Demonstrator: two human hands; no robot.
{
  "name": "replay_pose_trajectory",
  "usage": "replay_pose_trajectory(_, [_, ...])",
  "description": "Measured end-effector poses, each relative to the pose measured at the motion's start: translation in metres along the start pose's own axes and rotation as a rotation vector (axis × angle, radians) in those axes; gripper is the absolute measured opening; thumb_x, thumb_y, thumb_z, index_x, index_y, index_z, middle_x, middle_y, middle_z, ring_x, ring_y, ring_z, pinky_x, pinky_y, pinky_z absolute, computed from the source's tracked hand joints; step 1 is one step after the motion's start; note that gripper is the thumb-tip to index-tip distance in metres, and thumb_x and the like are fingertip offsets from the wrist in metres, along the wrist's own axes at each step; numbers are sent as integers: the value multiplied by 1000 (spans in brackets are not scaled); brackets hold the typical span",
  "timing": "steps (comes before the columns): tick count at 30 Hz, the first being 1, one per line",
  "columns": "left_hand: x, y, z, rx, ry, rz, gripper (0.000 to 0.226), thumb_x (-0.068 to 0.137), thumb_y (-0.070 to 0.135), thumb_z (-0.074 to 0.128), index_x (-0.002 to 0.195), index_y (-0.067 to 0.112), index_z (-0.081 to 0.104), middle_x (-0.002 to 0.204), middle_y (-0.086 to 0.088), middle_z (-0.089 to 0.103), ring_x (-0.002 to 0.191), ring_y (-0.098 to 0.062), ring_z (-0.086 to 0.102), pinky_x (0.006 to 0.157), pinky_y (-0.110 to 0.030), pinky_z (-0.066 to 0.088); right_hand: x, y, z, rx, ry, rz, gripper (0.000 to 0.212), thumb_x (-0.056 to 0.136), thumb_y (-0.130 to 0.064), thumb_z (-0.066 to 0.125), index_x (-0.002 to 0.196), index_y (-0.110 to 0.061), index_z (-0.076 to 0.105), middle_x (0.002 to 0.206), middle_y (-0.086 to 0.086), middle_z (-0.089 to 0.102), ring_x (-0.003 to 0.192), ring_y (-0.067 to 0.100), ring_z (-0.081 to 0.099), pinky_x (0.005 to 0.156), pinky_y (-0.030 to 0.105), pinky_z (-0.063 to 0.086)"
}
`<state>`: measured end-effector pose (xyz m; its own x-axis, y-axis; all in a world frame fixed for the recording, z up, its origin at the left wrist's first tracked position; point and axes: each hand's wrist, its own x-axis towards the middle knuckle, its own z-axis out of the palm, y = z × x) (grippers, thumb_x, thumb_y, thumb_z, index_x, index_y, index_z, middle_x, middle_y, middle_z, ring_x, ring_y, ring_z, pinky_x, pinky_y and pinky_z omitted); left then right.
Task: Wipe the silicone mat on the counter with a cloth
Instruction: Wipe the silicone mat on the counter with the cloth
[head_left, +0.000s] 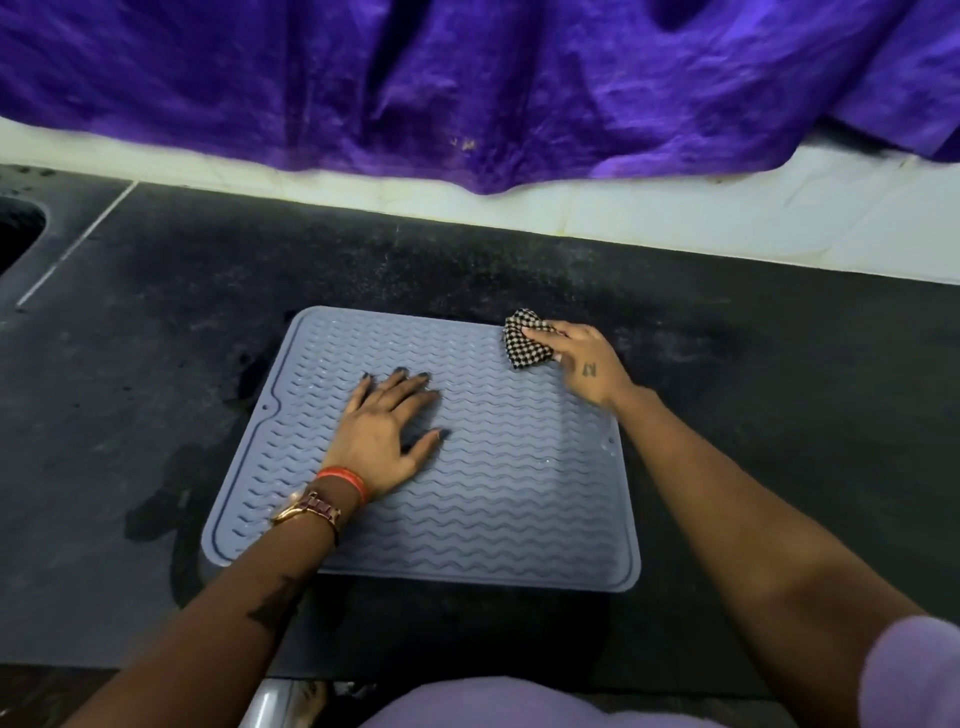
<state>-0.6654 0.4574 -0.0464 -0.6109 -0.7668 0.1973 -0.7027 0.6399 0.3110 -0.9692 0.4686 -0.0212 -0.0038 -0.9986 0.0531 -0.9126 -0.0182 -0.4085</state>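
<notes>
Pinching the bunched checkered cloth (525, 340) at the silicone mat's (483, 499) far right corner, her right hand (582, 364) should sweep along the ridges while the left hand (387, 431), fingers flat, pins it to the desk (156, 374).

Hands (387, 431) and cloth (525, 339) on mat (498, 499)
</notes>
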Motion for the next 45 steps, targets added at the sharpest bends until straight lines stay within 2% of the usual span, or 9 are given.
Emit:
replay_pose_trajectory(3, [1, 0, -1, 7, 2, -1, 68, 83, 65, 27, 134, 25, 47, 146, 6, 40, 140, -15, 26, 117, -41, 9, 7, 2, -22, 84, -2, -13, 59, 83, 18, 43, 128, -17, 55, 131, 16, 53, 119, 29, 49, 93, 14, 35])
replay_pose_trajectory(7, [1, -1, -2, 1, -11, 11, 69, 83, 65, 26, 134, 25, 47, 147, 6, 39, 140, -16, 26, 117, -41, 8, -29, 4, -2, -33, 71, -7, 58, 86, 14, 43, 135, -18, 47, 139, 14, 46, 127, 30, 41, 107, 43, 33])
replay_pose_trajectory(9, [0, -1, -2, 15, -18, 8, 70, 82, 65, 24, 135, 25, 47, 148, 6, 38, 141, -16, 25, 117, -41, 8, -34, 4, 3, -74, 29, 42, 57, 90, 7, 41, 139, -22, 41, 147, 12, 36, 135, 29, 30, 114, 39, 21])
replay_pose_trajectory(16, [0, -1, -2, 16, -14, 6, 72, 82, 65, 22, 134, 22, 48, 147, 4, 39, 140, -17, 26, 117, -43, 10, -30, -13, -21, 34, -10, 108, 55, 88, 6, 46, 128, -31, 54, 137, 6, 51, 121, 23, 50, 95, 17, 38])
replay_pose_trajectory(20, [1, -1, -1, 13, -23, 2, 73, 81, 65, 21, 134, 22, 48, 147, 4, 39, 140, -17, 25, 117, -44, 9, -69, -28, 21, -148, 90, 85, 53, 91, -2, 44, 138, -27, 41, 145, 9, 39, 132, 28, 35, 112, 40, 25])
replay_pose_trajectory(25, [0, 1, -3, -3, -15, -1, 75, 80, 66, 20, 133, 22, 49, 147, 3, 39, 140, -18, 26, 117, -44, 9, -54, -29, -11, 86, 35, 130, 54, 84, 15, 46, 126, -18, 58, 133, 10, 54, 123, 25, 49, 98, 12, 31])
replay_pose_trajectory(30, [-1, 1, -3, -9, -12, 6, 76, 78, 66, 19, 132, 21, 49, 146, 2, 40, 140, -19, 26, 117, -41, 7, -107, -53, 20, 13, 199, 103, 45, 84, 8, 53, 123, -14, 60, 131, 13, 54, 121, 30, 47, 106, 45, 34])
replay_pose_trajectory(37, [-1, 0, -2, 13, -14, 11, 77, 78, 66, 18, 134, 22, 48, 147, 1, 39, 140, -19, 25, 117, -42, 6, -92, -54, -8, 150, 75, 163, 44, 82, 10, 55, 113, -18, 67, 120, 8, 62, 112, 22, 55, 99, 28, 42])
replay_pose_trajectory(45, [0, -2, 0, 21, -23, 16, 65, 84, 58, 31, 135, 21, 46, 147, 1, 39, 141, -19, 24, 117, -41, 4, -119, -74, 13, 144, 134, 182, 35, 78, 4, 62, 108, -13, 67, 117, 5, 60, 113, 25, 51, 100, 36, 38])
